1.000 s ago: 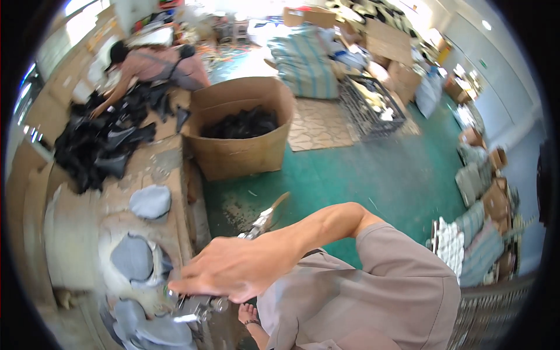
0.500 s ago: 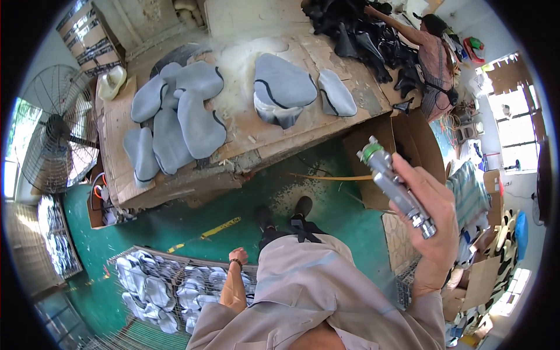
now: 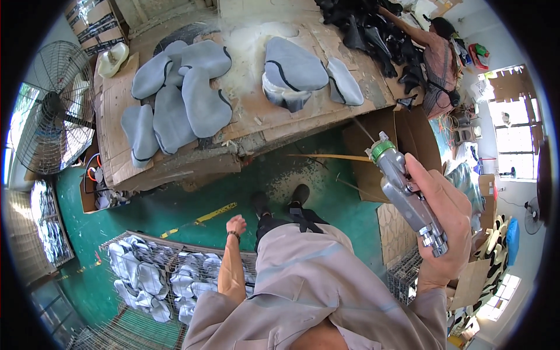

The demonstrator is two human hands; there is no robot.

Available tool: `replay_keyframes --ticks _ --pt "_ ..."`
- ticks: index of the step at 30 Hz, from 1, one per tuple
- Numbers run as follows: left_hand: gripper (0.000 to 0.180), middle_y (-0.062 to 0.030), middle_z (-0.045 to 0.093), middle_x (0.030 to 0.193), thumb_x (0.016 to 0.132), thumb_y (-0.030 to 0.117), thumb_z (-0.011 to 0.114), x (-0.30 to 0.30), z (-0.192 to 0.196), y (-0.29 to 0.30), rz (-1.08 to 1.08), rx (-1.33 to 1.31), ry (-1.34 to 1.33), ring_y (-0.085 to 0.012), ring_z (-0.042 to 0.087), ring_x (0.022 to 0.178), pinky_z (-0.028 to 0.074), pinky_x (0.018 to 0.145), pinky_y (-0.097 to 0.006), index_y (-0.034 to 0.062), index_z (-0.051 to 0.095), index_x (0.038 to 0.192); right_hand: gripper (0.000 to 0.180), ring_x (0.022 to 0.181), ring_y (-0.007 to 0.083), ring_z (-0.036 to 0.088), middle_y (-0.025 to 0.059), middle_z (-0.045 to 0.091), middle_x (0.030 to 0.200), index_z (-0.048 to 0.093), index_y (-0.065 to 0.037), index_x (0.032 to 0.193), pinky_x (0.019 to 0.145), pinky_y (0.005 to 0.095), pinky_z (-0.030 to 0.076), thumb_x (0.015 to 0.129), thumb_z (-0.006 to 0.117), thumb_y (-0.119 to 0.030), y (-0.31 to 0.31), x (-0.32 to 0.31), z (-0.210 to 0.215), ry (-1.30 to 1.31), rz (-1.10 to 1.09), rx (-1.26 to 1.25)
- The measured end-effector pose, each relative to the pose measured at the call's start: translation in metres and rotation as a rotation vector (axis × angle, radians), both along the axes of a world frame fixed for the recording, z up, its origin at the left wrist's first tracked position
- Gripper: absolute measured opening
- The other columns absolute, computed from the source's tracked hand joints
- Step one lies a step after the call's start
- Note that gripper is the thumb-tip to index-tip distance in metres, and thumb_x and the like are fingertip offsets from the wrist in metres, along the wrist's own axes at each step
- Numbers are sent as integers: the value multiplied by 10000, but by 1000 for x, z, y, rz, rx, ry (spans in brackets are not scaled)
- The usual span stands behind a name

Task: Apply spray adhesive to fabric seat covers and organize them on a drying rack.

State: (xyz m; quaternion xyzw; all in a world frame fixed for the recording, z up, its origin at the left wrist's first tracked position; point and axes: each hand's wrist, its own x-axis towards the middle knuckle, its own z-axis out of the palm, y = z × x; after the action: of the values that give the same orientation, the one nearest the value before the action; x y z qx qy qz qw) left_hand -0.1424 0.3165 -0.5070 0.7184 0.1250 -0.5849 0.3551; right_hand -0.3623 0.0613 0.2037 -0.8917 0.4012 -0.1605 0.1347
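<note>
My right hand (image 3: 446,216) is wrapped round a silver spray gun (image 3: 408,195) with a green ring behind its nozzle. It is held in front of the workbench, and the nozzle points up toward the bench's right part. From the nozzle a thin, faint streak runs up and left; whether it is spray I cannot tell. My left hand (image 3: 236,224) hangs low beside my body, loosely open, with nothing visible in it. On the cardboard-topped bench (image 3: 245,119) lie several grey moulded pads (image 3: 207,105). Another grey pad (image 3: 294,63) rests on a white stand (image 3: 286,96), with a narrow pad (image 3: 345,81) beside it.
Wire racks (image 3: 163,280) holding several pale pads stand at lower left. A large fan (image 3: 52,108) is left of the bench. A co-worker (image 3: 438,70) reaches into a black pile (image 3: 373,41) at the far right. An open cardboard box (image 3: 408,131) stands below the bench's right end.
The view has shifted, so the bench and pads sit higher in it. My right hand and the spray gun appear slightly lower and further right. My left hand's fingers have loosened from a curl.
</note>
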Motion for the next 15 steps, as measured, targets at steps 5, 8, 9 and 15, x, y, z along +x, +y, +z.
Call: replay_keyframes --ticks 5,8,9,15 --pt "303 -45 746 1002 966 236 712 7 11 -23 -57 -64 -21 -161 717 823 591 658 -339 103 693 1238 604 713 317 676 162 674 866 619 87 1331 628 388 537 739 717 20 10 -9 5 74 162 55" --pt "299 -45 749 1013 973 237 706 5 17 -27 -70 -89 -18 -147 715 822 584 646 -307 105 702 1241 617 692 292 668 147 662 840 614 87 1339 591 382 531 735 719 13 20 -20 4 94 175 34" --pt "298 -45 750 1018 975 240 705 3 20 -29 -106 -36 -39 -142 714 828 581 646 -295 104 706 1240 623 687 284 667 143 659 834 612 87 1343 579 380 530 734 720 11 23 -24 4 117 167 36" --pt "269 -38 749 1023 990 198 687 -4 52 -74 -82 -262 -173 -116 707 841 570 654 -266 89 715 1234 677 680 272 661 141 660 841 589 89 1376 586 360 530 722 733 -7 23 -62 -4 98 142 141"
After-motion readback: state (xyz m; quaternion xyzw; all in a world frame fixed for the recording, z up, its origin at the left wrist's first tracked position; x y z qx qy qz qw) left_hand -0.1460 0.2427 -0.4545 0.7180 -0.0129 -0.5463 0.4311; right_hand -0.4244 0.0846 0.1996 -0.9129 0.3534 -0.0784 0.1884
